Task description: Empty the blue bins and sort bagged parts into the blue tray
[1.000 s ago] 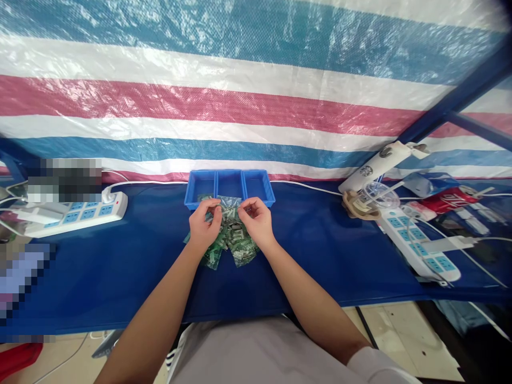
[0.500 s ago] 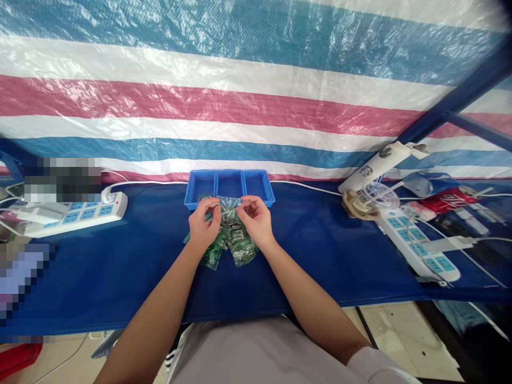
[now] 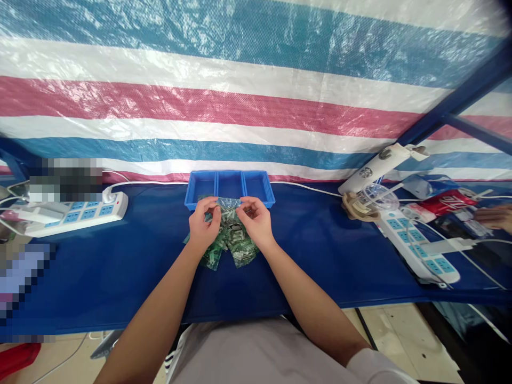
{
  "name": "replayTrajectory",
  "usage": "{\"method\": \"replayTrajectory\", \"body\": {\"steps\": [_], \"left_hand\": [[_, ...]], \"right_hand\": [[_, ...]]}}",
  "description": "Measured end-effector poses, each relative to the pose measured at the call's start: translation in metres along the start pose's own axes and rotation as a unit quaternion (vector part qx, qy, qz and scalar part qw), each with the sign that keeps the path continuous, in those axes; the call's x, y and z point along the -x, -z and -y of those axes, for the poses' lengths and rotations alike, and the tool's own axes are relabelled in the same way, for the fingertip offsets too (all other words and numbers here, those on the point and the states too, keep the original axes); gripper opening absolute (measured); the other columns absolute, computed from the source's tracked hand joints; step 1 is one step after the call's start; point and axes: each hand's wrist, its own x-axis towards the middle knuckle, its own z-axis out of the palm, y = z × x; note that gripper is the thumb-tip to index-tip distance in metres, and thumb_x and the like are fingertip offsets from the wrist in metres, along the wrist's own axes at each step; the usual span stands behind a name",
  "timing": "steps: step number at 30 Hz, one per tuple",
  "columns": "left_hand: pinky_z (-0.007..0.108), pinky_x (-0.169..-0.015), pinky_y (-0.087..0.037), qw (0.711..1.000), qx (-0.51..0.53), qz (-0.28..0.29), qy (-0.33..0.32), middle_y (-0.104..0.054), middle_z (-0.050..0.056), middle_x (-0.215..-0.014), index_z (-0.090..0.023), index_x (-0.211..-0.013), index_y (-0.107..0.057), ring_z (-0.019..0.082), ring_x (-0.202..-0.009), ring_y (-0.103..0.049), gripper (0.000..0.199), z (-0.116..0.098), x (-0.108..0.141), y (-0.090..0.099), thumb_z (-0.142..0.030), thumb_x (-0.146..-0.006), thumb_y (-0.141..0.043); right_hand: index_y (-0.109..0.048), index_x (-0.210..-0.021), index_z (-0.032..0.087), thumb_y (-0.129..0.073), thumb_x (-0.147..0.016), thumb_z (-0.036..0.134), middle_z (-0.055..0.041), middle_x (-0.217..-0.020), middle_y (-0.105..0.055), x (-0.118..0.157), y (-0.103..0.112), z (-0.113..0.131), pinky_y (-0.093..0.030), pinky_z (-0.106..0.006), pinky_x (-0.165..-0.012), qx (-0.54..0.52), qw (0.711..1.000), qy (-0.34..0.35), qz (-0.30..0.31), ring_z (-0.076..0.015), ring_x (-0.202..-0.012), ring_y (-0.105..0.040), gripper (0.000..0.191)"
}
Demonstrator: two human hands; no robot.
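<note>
Clear plastic, glossy at its top edge, stretches between the two hands: the left hand (image 3: 204, 221) pinches one upper corner of the small bag (image 3: 229, 202) between thumb and fingertips, and the right hand (image 3: 258, 221) pinches the other. It hangs over the heap of small parts packets (image 3: 244, 250) on the blue counter (image 3: 328, 250), just in front of the three-compartment blue tray (image 3: 216, 184). Both grips have barely moved; what is new is another person's hand (image 3: 496, 217) at the right edge, well apart from the bag, so the handling seems undisturbed. White lettering on the red can (image 3: 450, 202) suggests Coca-Cola; the white cylinder (image 3: 372, 168) bears a round, Starbucks-like emblem.
</note>
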Motion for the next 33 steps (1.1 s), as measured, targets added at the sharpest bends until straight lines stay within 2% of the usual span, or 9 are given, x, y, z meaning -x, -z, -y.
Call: {"method": "replayTrajectory", "body": {"steps": [15, 33], "left_hand": [[0.027, -0.077, -0.058, 1.000, -0.001, 0.011, 0.003, -0.070, 0.005, -0.098, -0.019, -0.118, -0.061, 0.014, -0.083, -0.069, 0.025, -0.0018, -0.0010, 0.0014, -0.032, -0.097, -0.057], [0.026, -0.076, -0.057, 1.000, 0.000, 0.014, 0.004, -0.070, 0.005, -0.101, -0.019, -0.117, -0.061, 0.013, -0.082, -0.068, 0.024, -0.0019, -0.0014, 0.0022, -0.030, -0.096, -0.059]], "right_hand": [[-0.067, -0.099, 0.022, -0.073, -0.080, 0.029, 0.0006, -0.080, -0.065, -0.0002, 0.0005, 0.0001, -0.047, -0.028, -0.065, 0.019, 1.000, -0.005, -0.001, -0.0134, -0.068, -0.058, 0.021], [-0.066, -0.093, 0.022, -0.073, -0.080, 0.032, 0.0005, -0.079, -0.065, 0.0008, 0.0008, 0.0011, -0.047, -0.028, -0.065, 0.034, 0.999, -0.016, -0.001, -0.0139, -0.069, -0.059, 0.018]]}}
